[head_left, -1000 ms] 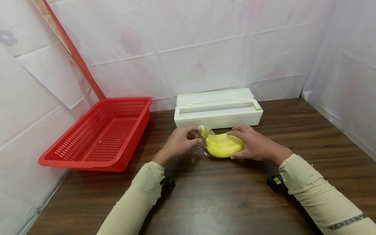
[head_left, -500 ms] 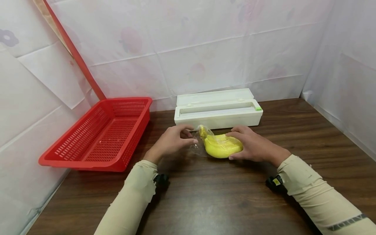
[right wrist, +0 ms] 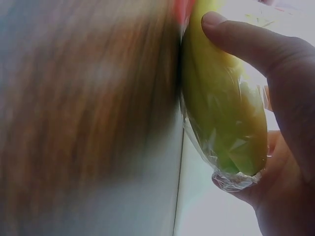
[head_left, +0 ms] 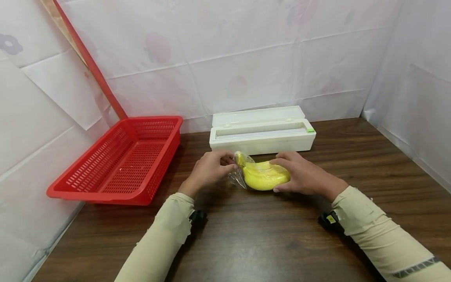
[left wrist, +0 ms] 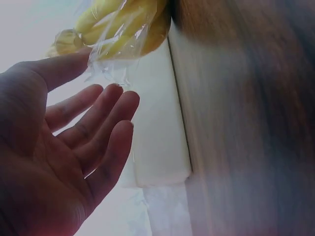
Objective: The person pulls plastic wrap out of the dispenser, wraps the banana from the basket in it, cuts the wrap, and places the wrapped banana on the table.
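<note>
Yellow banana bunch [head_left: 264, 177] wrapped in clear cling film [head_left: 237, 179], lying on the wooden table, stem leftward.

Right end of banana [head_left: 264, 177] hidden under right hand [head_left: 303, 174] in head view. Table [right wrist: 74, 123] heavily blurred in right wrist view; hand cut off by right and bottom edges. Left hand [left wrist: 59, 162] cut off by left and bottom edges in left wrist view. Red pole [head_left: 88, 58] cut off at top.
</note>
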`<state>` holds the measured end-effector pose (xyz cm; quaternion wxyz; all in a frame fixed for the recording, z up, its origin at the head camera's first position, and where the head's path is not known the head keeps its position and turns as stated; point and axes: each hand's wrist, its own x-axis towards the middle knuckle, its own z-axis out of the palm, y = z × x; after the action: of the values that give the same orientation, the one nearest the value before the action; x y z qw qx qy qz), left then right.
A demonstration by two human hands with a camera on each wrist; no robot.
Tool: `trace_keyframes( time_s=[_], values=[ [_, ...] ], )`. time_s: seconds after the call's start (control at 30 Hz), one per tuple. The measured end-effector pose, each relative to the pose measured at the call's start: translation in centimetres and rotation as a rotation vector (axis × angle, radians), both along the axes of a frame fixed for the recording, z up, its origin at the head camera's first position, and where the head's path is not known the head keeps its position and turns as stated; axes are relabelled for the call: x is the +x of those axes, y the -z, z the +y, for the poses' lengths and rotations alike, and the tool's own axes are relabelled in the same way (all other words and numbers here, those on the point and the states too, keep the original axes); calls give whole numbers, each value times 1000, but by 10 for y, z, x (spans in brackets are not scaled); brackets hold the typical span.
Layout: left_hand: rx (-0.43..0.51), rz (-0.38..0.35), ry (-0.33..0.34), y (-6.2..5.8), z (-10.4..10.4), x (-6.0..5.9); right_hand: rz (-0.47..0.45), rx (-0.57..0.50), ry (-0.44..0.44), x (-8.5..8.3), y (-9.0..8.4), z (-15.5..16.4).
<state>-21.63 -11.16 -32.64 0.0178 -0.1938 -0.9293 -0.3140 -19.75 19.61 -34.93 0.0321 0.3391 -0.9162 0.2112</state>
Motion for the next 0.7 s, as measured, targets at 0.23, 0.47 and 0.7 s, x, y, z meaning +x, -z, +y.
trace_keyframes(
  time_s=[0.23, 0.47, 0.7],
  values=[
    [-14, 20, -10, 1, 1, 0, 35, 6, -6, 0, 2, -4],
    [63, -8, 26, -1, 1, 2, 33, 6, -4, 0, 2, -5],
    [91, -19, 71, -2, -1, 0, 13, 4, 9, -1, 4, -2]
  ],
)
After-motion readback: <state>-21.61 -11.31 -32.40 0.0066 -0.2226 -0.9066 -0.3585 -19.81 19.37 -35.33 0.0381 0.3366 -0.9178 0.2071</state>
